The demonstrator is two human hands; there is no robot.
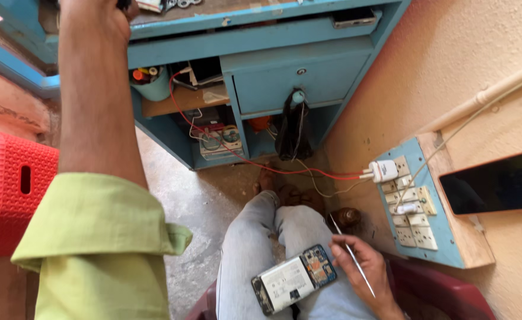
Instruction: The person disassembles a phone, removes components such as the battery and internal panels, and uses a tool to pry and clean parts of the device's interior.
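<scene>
Two hands busy. Right hand (364,266), at 5 o'clock, grips thin tool (351,253) beside opened phone (293,278) lying on lap, back off, battery showing. Left hand (95,18) reaches to bench (243,15) at 11 o'clock; grip cannot be told. Likely mid-repair; next calls for steady, fine prying. Red wire (261,163) crosses legs toward socket board (418,207) at 3; red stool (9,189) at 9.

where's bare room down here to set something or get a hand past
Bare concrete floor lies between the red stool and the legs. The lap is taken: the opened phone rests there beside the right hand. The blue desk's shelves are crammed, and the red wire crosses to the socket board.
</scene>
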